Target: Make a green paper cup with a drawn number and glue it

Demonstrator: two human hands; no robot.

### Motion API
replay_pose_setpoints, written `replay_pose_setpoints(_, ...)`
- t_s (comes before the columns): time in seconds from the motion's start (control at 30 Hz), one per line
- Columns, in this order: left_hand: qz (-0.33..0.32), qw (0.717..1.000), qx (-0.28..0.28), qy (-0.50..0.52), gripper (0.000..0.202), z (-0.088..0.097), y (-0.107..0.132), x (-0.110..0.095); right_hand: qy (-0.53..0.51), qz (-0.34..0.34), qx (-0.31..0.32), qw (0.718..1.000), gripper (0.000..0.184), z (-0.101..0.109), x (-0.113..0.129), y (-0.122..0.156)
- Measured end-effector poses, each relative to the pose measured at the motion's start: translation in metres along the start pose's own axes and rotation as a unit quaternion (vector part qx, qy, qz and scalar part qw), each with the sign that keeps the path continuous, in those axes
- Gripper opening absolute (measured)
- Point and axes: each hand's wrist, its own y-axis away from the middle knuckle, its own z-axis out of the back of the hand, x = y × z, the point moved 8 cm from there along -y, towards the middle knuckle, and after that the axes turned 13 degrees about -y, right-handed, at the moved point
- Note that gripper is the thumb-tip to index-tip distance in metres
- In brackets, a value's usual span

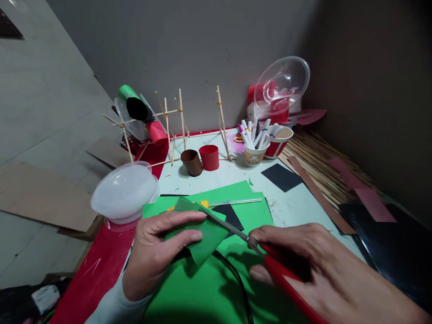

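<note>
My left hand point(158, 248) pinches a folded piece of green paper point(204, 231) between thumb and fingers, just above a larger green sheet point(207, 286) on the table. My right hand point(313, 267) is closed round red-handled scissors point(278, 269). Their metal blades point(229, 226) lie across the held green piece, pointing up and left. A black cable point(239, 280) curls over the green sheet below the hands. A small black paper piece point(230, 214) lies under the blades.
A lidded translucent bowl point(126, 192) stands at the left. Behind are a brown cup point(192, 162), a red cup point(209, 157), a stick frame point(182, 125), cups of markers point(254, 141), a clear bowl point(282, 85), bamboo sticks point(316, 162) and black paper point(281, 177).
</note>
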Motion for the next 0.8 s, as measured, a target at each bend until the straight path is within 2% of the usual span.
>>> replay_pose_setpoints(0.13, 0.005, 1.0, 0.001, 0.0, 0.022, -0.001, 0.0, 0.003, 0.038, -0.016, 0.06, 0.997, 0.012, -0.009, -0.001, -0.001)
replay_pose_setpoints(0.33, -0.013, 1.0, -0.01, -0.001, 0.028, 0.002, 0.001, 0.001, 0.088, -0.079, 0.09, 0.989, 0.02, -0.011, -0.008, -0.002)
replay_pose_setpoints(0.8, -0.019, 1.0, 0.009, 0.01, 0.026, -0.004, 0.002, -0.002, 0.087, -0.072, 0.092, 0.989, 0.023, -0.014, -0.007, -0.004)
